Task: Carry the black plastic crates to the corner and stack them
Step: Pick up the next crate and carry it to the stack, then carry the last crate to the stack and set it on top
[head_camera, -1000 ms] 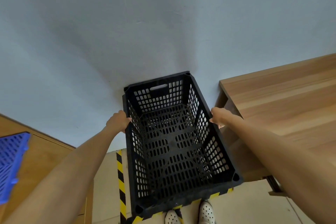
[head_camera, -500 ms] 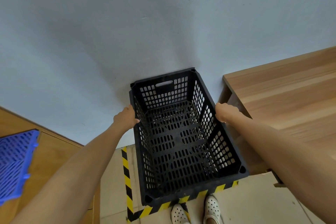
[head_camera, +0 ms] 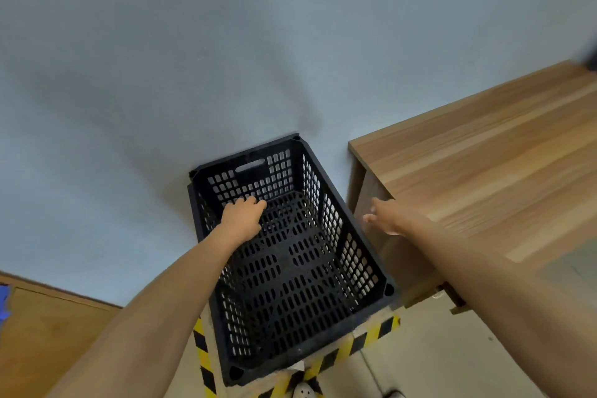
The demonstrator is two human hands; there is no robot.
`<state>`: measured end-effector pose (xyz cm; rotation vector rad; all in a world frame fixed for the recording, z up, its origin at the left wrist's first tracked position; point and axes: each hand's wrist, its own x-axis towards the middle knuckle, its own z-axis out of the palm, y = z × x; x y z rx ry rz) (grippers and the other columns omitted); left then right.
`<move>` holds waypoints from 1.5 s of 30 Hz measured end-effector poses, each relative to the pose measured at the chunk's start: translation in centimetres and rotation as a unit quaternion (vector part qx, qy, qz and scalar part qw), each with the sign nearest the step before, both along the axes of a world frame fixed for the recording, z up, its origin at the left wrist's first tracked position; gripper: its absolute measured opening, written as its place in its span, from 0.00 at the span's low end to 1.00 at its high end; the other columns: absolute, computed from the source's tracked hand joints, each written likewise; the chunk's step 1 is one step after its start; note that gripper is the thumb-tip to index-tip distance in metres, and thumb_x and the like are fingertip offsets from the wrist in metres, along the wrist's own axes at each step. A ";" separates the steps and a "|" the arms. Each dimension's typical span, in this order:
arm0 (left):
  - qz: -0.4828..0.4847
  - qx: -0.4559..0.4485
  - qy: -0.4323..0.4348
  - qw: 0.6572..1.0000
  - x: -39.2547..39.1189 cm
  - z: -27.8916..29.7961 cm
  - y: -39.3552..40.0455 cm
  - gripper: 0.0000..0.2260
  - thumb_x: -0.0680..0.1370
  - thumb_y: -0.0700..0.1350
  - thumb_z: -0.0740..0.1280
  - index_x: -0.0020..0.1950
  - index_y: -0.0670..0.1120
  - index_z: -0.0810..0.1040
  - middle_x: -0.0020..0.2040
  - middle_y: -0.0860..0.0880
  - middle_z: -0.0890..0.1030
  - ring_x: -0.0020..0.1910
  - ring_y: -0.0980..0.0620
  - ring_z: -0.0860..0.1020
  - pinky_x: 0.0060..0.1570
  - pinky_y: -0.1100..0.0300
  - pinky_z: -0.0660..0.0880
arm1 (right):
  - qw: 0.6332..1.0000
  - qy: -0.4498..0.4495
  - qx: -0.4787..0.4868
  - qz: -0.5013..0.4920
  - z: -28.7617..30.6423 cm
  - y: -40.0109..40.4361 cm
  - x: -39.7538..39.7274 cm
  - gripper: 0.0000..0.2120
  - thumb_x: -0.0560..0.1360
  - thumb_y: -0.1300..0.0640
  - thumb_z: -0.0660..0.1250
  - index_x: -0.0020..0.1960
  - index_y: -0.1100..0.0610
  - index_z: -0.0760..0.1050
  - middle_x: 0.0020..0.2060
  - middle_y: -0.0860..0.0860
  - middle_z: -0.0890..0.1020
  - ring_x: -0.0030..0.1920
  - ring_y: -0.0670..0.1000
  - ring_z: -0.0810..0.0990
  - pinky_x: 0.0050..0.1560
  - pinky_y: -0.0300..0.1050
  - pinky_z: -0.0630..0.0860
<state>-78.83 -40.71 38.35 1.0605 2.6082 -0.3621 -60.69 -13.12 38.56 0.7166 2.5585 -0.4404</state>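
In the head view, the black crate point(head_camera: 290, 255) stands in the lower centre on the floor, against the wall point(head_camera: 226, 58). The left hand point(head_camera: 242, 218) hovers above it with loosely curled fingers, holding nothing; the right hand point(head_camera: 386, 215) is spread open beside the desk point(head_camera: 484, 165). To finish well, I would check that the crate sits straight inside the striped tape point(head_camera: 202, 359).

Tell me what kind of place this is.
Probably a workshop or storeroom corner: yellow-and-black hazard tape marks the tiled floor, a black perforated plastic crate sits against the plain wall, beside a bare wooden workbench.
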 end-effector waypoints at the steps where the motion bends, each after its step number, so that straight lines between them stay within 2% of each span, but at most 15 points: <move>1: -0.016 0.012 0.004 1.000 0.2 0.7 1.4 0.21 0.79 0.47 0.64 0.72 0.48 0.66 0.69 0.45 0.71 0.65 0.43 0.71 0.59 0.47 0.71 | 1.000 -0.001 -0.005 -0.006 0.4 0.8 0.7 0.25 0.80 0.43 0.57 0.69 0.59 0.66 0.60 0.58 0.79 0.55 0.57 0.80 0.57 0.53 0.77; 3: -0.043 0.039 0.016 0.998 0.8 2.1 4.3 0.19 0.80 0.47 0.62 0.71 0.48 0.67 0.67 0.45 0.72 0.64 0.43 0.72 0.57 0.48 0.72 | 1.000 -0.001 -0.002 -0.014 1.3 2.3 2.4 0.25 0.81 0.44 0.56 0.70 0.60 0.67 0.58 0.58 0.79 0.55 0.56 0.79 0.55 0.47 0.74; 5: -0.055 0.072 0.020 0.996 1.5 3.5 7.5 0.19 0.81 0.47 0.59 0.72 0.48 0.67 0.66 0.45 0.73 0.62 0.43 0.73 0.55 0.48 0.72 | 1.000 0.009 0.014 -0.019 2.8 3.9 4.3 0.24 0.80 0.43 0.56 0.66 0.60 0.72 0.53 0.55 0.79 0.51 0.55 0.77 0.50 0.48 0.71; 8: -0.072 0.124 0.012 0.990 3.7 5.3 13.2 0.17 0.82 0.48 0.57 0.71 0.49 0.68 0.65 0.45 0.74 0.59 0.43 0.74 0.52 0.50 0.73 | 0.999 0.002 0.019 -0.038 5.1 6.6 8.3 0.20 0.81 0.46 0.57 0.63 0.59 0.73 0.57 0.57 0.80 0.54 0.57 0.78 0.54 0.49 0.73; 11: -0.120 0.133 0.016 0.984 7.8 6.7 19.3 0.17 0.82 0.48 0.56 0.70 0.47 0.69 0.64 0.45 0.74 0.58 0.43 0.75 0.52 0.51 0.72 | 0.998 -0.013 0.001 -0.068 6.7 9.7 13.8 0.19 0.82 0.48 0.58 0.65 0.60 0.72 0.62 0.58 0.78 0.61 0.59 0.76 0.59 0.50 0.73; 16: -0.258 0.121 0.008 0.958 18.0 7.4 29.4 0.15 0.83 0.45 0.56 0.68 0.45 0.72 0.66 0.48 0.74 0.59 0.46 0.75 0.51 0.56 0.73 | 0.985 -0.052 -0.035 -0.159 7.1 15.8 26.0 0.18 0.81 0.49 0.58 0.64 0.60 0.72 0.59 0.56 0.79 0.56 0.57 0.78 0.56 0.49 0.73; 17: -0.295 0.106 0.010 0.949 20.0 7.2 31.3 0.15 0.83 0.45 0.56 0.68 0.45 0.72 0.66 0.49 0.74 0.60 0.47 0.75 0.51 0.57 0.73 | 0.982 -0.058 -0.038 -0.173 7.0 16.9 28.7 0.17 0.81 0.50 0.58 0.62 0.60 0.72 0.57 0.57 0.80 0.55 0.58 0.79 0.57 0.50 0.74; 20: -0.337 0.106 -0.015 0.935 26.1 6.8 36.3 0.15 0.82 0.47 0.57 0.68 0.47 0.71 0.62 0.49 0.75 0.52 0.49 0.77 0.45 0.57 0.75 | 0.975 -0.065 -0.040 -0.211 6.1 19.8 36.6 0.10 0.80 0.52 0.58 0.52 0.59 0.73 0.49 0.58 0.83 0.38 0.53 0.78 0.48 0.47 0.75; 22: -0.372 0.095 -0.028 0.923 30.6 6.8 39.6 0.14 0.82 0.48 0.57 0.67 0.49 0.69 0.60 0.49 0.75 0.48 0.50 0.76 0.42 0.56 0.74 | 0.967 -0.058 -0.046 -0.244 5.7 21.1 41.9 0.09 0.80 0.53 0.59 0.53 0.58 0.72 0.47 0.57 0.83 0.34 0.51 0.76 0.45 0.46 0.73; 27: -0.457 0.089 -0.062 0.883 41.9 6.4 46.8 0.15 0.82 0.47 0.58 0.68 0.48 0.70 0.63 0.48 0.74 0.56 0.45 0.76 0.50 0.52 0.75 | 0.944 -0.066 -0.007 -0.323 5.5 22.0 53.9 0.16 0.81 0.54 0.58 0.62 0.62 0.74 0.58 0.58 0.80 0.49 0.55 0.77 0.50 0.47 0.72; 29: -0.497 0.086 -0.068 0.860 46.8 6.1 48.8 0.15 0.81 0.48 0.60 0.66 0.47 0.72 0.62 0.47 0.76 0.57 0.45 0.77 0.52 0.51 0.76 | 0.929 -0.063 -0.003 -0.364 5.2 21.5 58.2 0.17 0.81 0.52 0.57 0.65 0.59 0.72 0.62 0.57 0.77 0.59 0.57 0.76 0.57 0.48 0.72; 31: -0.533 0.073 -0.071 0.840 51.3 5.7 50.7 0.16 0.81 0.49 0.61 0.68 0.48 0.71 0.64 0.47 0.75 0.60 0.45 0.76 0.53 0.52 0.76 | 0.911 -0.056 -0.015 -0.408 4.4 21.0 62.2 0.17 0.82 0.51 0.57 0.66 0.58 0.70 0.64 0.57 0.75 0.62 0.58 0.75 0.59 0.49 0.71; 38: -0.652 0.020 -0.054 0.756 65.7 3.9 57.4 0.19 0.81 0.50 0.61 0.71 0.49 0.69 0.71 0.47 0.71 0.69 0.44 0.71 0.61 0.51 0.71 | 0.833 -0.071 -0.057 -0.546 2.4 18.2 74.7 0.16 0.80 0.49 0.58 0.63 0.54 0.72 0.62 0.55 0.77 0.60 0.58 0.76 0.58 0.49 0.72; 42: -0.717 0.010 -0.067 0.693 74.5 4.0 61.4 0.18 0.81 0.49 0.61 0.70 0.49 0.69 0.71 0.47 0.71 0.70 0.45 0.70 0.63 0.51 0.69 | 0.769 -0.078 -0.087 -0.628 2.5 16.6 82.1 0.15 0.80 0.51 0.58 0.62 0.57 0.73 0.57 0.55 0.81 0.47 0.54 0.79 0.55 0.48 0.75; 45: -0.757 0.017 -0.079 0.649 81.0 5.0 63.8 0.18 0.80 0.49 0.61 0.70 0.49 0.70 0.70 0.46 0.72 0.69 0.45 0.70 0.63 0.52 0.68 | 0.716 -0.076 -0.076 -0.690 3.4 15.8 86.5 0.15 0.79 0.52 0.57 0.60 0.56 0.74 0.55 0.55 0.82 0.50 0.55 0.81 0.55 0.49 0.75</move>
